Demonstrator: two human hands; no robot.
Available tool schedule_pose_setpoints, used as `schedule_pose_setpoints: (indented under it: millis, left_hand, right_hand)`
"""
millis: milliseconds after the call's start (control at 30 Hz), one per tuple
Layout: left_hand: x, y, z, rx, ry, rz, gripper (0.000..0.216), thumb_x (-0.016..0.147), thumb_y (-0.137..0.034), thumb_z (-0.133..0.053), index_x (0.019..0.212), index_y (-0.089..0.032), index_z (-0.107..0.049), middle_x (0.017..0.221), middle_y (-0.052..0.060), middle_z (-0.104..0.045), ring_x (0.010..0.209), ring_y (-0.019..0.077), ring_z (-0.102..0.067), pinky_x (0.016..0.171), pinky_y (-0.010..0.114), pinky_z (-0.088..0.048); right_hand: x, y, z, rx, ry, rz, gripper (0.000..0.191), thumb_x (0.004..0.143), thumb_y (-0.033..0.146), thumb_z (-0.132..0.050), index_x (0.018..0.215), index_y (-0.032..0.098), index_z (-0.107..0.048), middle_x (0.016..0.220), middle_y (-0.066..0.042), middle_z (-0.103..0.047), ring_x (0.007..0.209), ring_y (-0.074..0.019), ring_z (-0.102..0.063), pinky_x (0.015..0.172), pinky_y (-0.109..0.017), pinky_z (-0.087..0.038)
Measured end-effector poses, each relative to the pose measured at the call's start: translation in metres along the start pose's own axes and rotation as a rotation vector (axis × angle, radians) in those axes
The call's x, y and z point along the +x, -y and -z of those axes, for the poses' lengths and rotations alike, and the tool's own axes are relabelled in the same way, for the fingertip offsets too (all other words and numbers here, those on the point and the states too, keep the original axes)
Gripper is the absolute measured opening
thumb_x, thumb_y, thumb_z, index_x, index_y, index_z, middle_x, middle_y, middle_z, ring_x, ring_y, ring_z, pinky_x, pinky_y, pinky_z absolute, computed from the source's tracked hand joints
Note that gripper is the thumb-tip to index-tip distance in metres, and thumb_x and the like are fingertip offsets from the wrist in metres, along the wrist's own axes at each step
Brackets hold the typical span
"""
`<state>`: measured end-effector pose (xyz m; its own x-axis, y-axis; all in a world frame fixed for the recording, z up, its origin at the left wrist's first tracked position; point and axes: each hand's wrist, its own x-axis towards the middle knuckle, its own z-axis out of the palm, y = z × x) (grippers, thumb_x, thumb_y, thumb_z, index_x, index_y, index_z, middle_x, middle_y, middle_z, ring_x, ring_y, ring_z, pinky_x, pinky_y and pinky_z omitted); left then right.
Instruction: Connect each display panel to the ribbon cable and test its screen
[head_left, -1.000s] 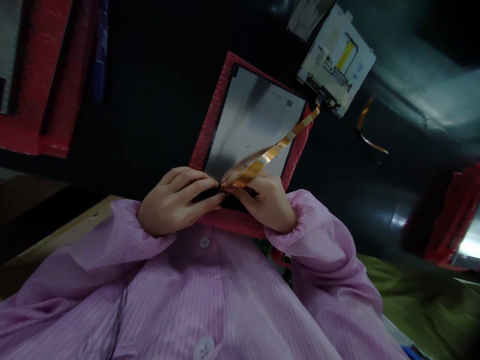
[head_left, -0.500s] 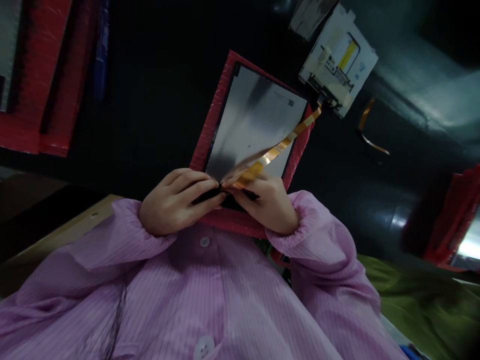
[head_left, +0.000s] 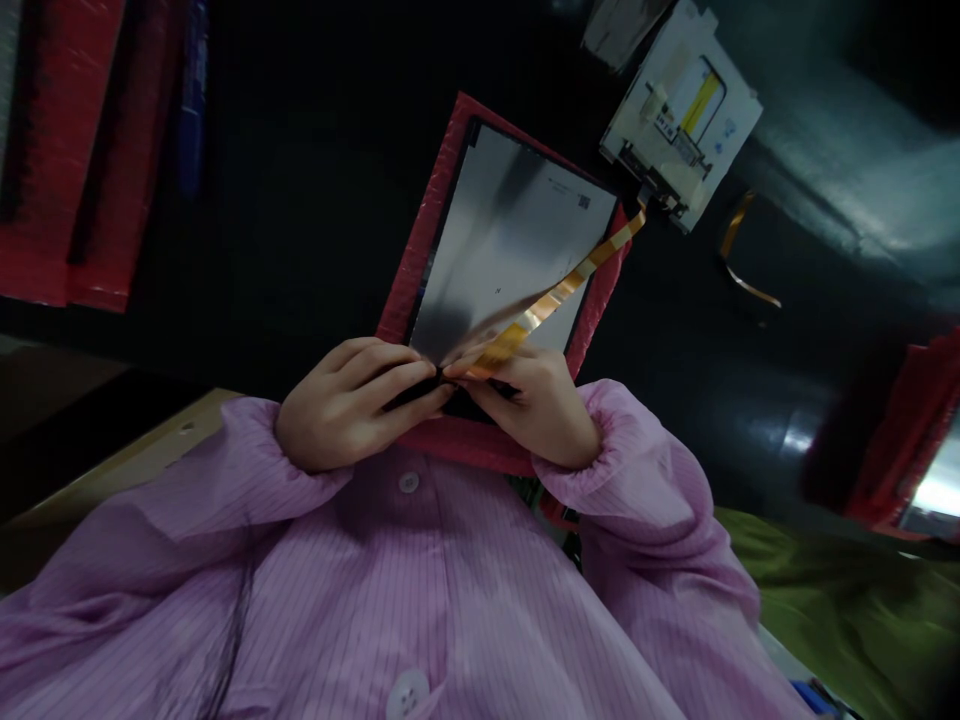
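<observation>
A display panel (head_left: 517, 230) lies back side up on a red bubble-wrap sheet (head_left: 420, 232) in front of me. Along its near edge my left hand (head_left: 360, 405) is closed, fingertips pinched at a small dark part I cannot make out. My right hand (head_left: 536, 400) meets it there, pinching the near end of a gold flex ribbon cable (head_left: 555, 300). The ribbon slants up across the panel to a white test board (head_left: 682, 130) at the upper right. The fingers hide the spot where ribbon and panel edge come together.
Red bubble-wrap sheets (head_left: 45, 180) and a blue marker pen (head_left: 193, 110) lie at the upper left. A loose ribbon piece (head_left: 735, 250) rests right of the board. Another red wrap (head_left: 911, 430) is at the far right, above green cloth (head_left: 847, 600).
The hands and ribbon stay almost where they were, fingertips still together at the panel's near edge. The view has shifted slightly.
</observation>
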<state>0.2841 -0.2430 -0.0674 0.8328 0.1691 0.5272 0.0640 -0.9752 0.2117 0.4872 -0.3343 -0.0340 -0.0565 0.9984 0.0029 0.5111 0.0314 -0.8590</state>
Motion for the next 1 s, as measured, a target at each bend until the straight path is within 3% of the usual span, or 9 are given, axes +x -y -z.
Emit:
schedule_pose_setpoints:
  millis: [233, 467, 700, 1000]
  left_hand:
    - [0.0009, -0.0005, 0.001, 0.047, 0.009, -0.017, 0.022, 0.088, -0.026, -0.069, 0.11, -0.027, -0.067, 0.101, 0.0, -0.073, 0.093, 0.0174, -0.068, 0.085, 0.034, -0.056]
    - [0.0021, -0.0002, 0.0002, 0.053, -0.016, -0.061, 0.029, 0.084, -0.025, -0.073, 0.111, -0.018, -0.067, 0.099, 0.004, -0.074, 0.089, 0.0208, -0.069, 0.079, 0.037, -0.058]
    - [-0.0025, -0.0009, -0.001, 0.033, 0.014, -0.057, 0.029, 0.088, -0.022, -0.067, 0.117, -0.023, -0.066, 0.105, 0.004, -0.073, 0.095, 0.0205, -0.068, 0.083, 0.038, -0.058]
    - [-0.0004, -0.0033, -0.0039, 0.088, -0.036, -0.063, 0.025, 0.09, -0.026, -0.066, 0.113, -0.018, -0.066, 0.102, 0.005, -0.073, 0.093, 0.0189, -0.067, 0.083, 0.037, -0.057]
  right_hand:
    - [0.0001, -0.0005, 0.0003, 0.004, -0.007, 0.01, 0.021, 0.092, 0.01, -0.058, 0.098, 0.022, -0.074, 0.102, -0.003, -0.075, 0.1, -0.0152, -0.07, 0.09, -0.028, -0.057]
    - [0.0012, -0.0002, 0.0011, -0.011, -0.001, -0.003, 0.021, 0.092, 0.009, -0.057, 0.097, 0.021, -0.074, 0.102, -0.003, -0.075, 0.098, -0.0151, -0.07, 0.088, -0.028, -0.057]
    - [0.0013, 0.0015, -0.0007, -0.052, -0.011, -0.031, 0.019, 0.091, 0.011, -0.058, 0.097, 0.021, -0.073, 0.103, -0.003, -0.074, 0.097, -0.0158, -0.07, 0.087, -0.028, -0.056]
    - [0.0011, 0.0044, 0.005, -0.087, 0.035, -0.026, 0.018, 0.093, 0.015, -0.053, 0.103, 0.017, -0.068, 0.105, -0.007, -0.071, 0.099, -0.0178, -0.067, 0.088, -0.031, -0.054]
